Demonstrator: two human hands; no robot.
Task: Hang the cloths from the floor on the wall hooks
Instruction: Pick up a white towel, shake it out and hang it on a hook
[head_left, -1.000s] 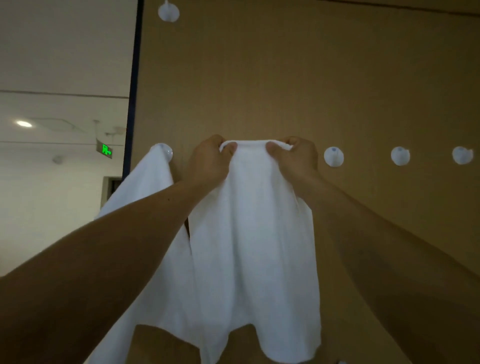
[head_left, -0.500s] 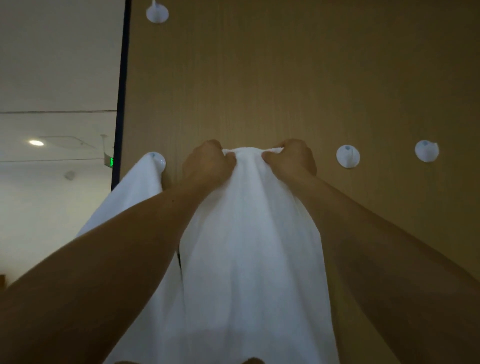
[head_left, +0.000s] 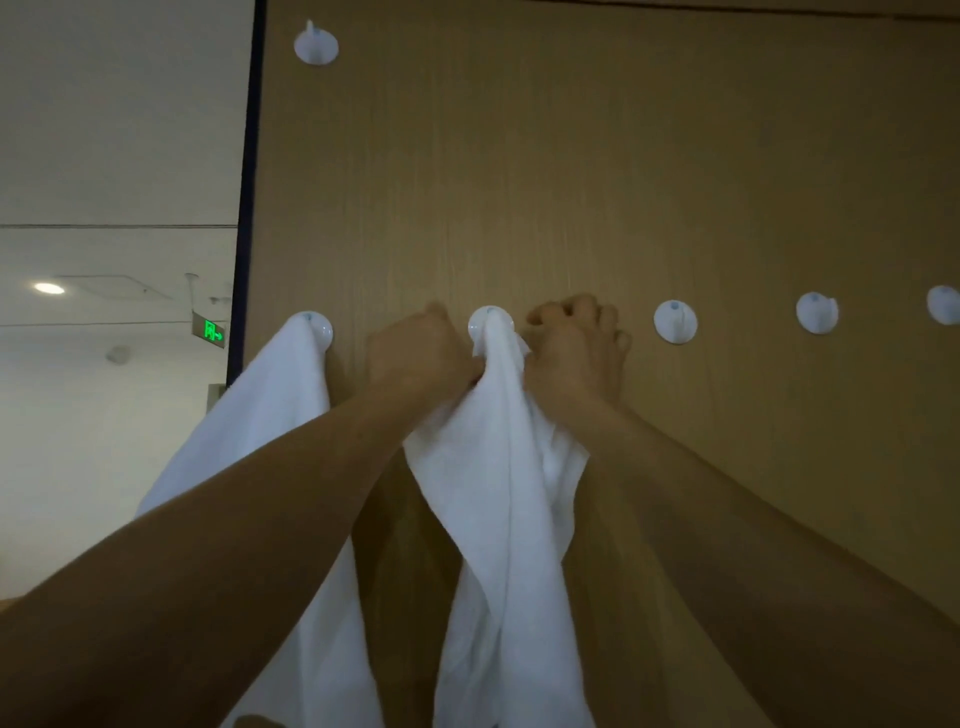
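the white cloth (head_left: 498, 467) is bunched over the second hook (head_left: 488, 319) of the lower row on the wooden wall panel (head_left: 571, 156) and hangs down from it between the forearms. the left hand (head_left: 415, 353) grips the bunch just below the hook with its fingers curled tight. the right hand (head_left: 571, 353) is also curled, touching the cloth's right side, and seems to pinch a fold there.

to finish this well, i judge the fabric should be seated deep on the peg and the weight evened on both sides. then one hand should let go before the other, so a slip is caught. beside it, another white cloth (head_left: 260, 415) already hangs on the first hook (head_left: 317, 325). three bare hooks (head_left: 674, 322) stand to the right and one higher hook (head_left: 316, 45) above.

the peg itself is covered by cloth, so how far the fabric is caught cannot be told. the fingertips of both hands are hidden, the cloths' lower ends are cut off, and the floor is out of view.
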